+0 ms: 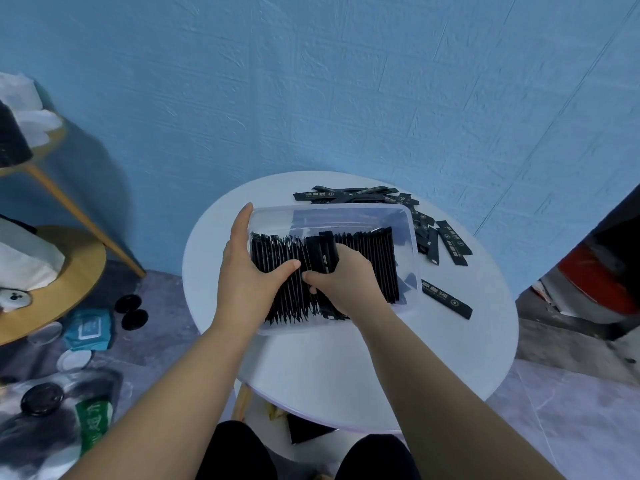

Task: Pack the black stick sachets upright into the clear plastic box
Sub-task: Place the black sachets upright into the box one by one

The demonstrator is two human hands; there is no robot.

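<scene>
A clear plastic box stands on the round white table. A dense row of black stick sachets stands on edge inside it. My right hand is shut on a small bundle of sachets, holding it down in the middle of the row. My left hand lies flat against the box's left end, its thumb pressing on the sachet row. Loose black sachets lie scattered on the table behind and to the right of the box, one alone near its right front corner.
A blue wall rises right behind the table. A wooden tiered stand with white items is at the left. Lids, a blue wipes pack and bags lie on the floor at the left. A red and black object stands at the right.
</scene>
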